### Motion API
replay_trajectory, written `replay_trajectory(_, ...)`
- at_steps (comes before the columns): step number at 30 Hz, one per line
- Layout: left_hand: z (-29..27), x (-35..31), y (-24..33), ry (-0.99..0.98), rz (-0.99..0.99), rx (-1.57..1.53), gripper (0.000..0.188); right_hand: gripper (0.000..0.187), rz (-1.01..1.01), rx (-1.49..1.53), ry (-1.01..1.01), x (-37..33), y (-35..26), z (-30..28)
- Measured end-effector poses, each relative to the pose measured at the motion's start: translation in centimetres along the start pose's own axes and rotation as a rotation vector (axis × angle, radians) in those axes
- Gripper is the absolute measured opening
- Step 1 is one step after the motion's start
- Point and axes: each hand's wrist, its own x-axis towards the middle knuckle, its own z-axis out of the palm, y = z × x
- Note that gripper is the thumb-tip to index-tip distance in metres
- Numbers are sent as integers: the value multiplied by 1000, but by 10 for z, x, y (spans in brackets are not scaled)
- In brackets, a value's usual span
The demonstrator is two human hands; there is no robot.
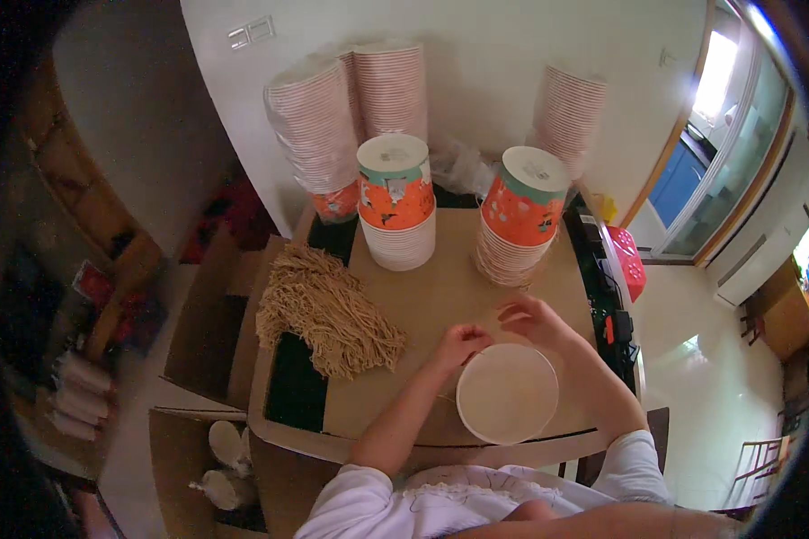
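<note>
A round white paper bucket (507, 395) sits at the table's near edge, close to my body, with its wide mouth facing up. My left hand (464, 344) is at the bucket's far left rim, thumb and fingers pinched together. Whatever is between those fingers is too small to make out. Beyond the far right rim, my right hand (532, 321) is raised with its fingers bent and apart, and I see nothing in it. To the left lies a thick heap of tan twine strands (328, 314).
Two stacks of upside-down orange-and-green buckets, left (395, 193) and right (526, 202), stand farther back. Tall wrapped bucket stacks (391, 90) rise by the wall. A cardboard box (175, 458) is at lower left. A red stool (627, 262) stands right of the table.
</note>
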Motion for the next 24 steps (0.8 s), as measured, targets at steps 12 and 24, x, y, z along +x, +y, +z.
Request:
replay_trajectory(12,3,-4,-2,71,146,154,11,9,-268,-546,-117,-1,-10,4)
replay_trajectory(24,7,-10,-3,145,216,219,9,18,-216,-553,-109,-1,-3,17)
